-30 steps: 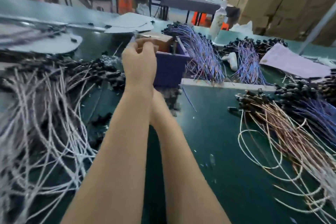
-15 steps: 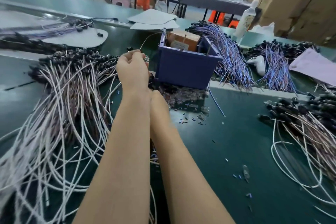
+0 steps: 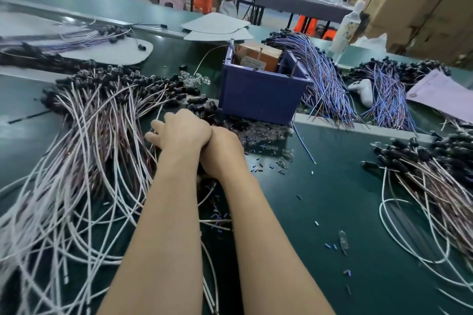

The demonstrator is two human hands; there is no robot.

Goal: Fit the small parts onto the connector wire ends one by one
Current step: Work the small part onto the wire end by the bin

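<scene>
The left hand point(image 3: 179, 130) lies knuckles-up across the right hand point(image 3: 224, 153), its fingers curling toward the connector wires point(image 3: 102, 135); what either grips cannot be told. This looks like picking a wire, whose end must next meet one of the small parts point(image 3: 258, 133) scattered just beside on the bench point(image 3: 345, 186).

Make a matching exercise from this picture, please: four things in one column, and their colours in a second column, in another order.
Things:
1. bin
2. box
3. bottle
4. table

Colours:
a. white
b. green
c. blue
d. brown

Pairs: 1-c; 2-d; 3-a; 4-b
</scene>
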